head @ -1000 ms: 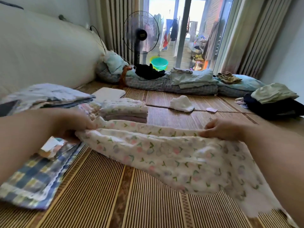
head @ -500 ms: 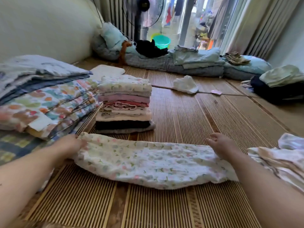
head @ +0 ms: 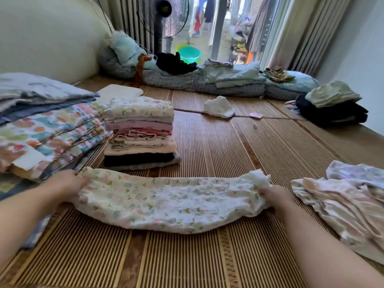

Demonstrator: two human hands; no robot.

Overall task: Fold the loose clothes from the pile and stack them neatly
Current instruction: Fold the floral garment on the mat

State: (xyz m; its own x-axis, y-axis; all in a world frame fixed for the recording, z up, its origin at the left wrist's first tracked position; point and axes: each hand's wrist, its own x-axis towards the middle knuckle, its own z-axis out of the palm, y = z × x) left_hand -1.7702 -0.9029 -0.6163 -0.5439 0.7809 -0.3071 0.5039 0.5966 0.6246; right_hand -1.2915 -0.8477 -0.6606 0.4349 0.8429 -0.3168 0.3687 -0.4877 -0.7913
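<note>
Cloth: floral cloth (head: 170,202) lies on the mat (head: 218,146), just in front of the folded stack (head: 141,132), w/ the loose pile (head: 342,202) to its right.
Axis: long axis runs L–R across the view, one end at each hand; its near edge bows toward the person.
L hand: left hand (head: 68,183) has fingers curled on the left end, gripping it.
R hand: right hand (head: 274,196) is closed on the bunched right end.
Risk 1: the right end is crumpled — folding over it would prob. lock in creases and give a lumpy bundle.
Risk 2: an uneven pull could skew the band, so the ends won't meet square.
Risk 3: the stack is tall; a lopsided bundle on top could tip it.
</note>
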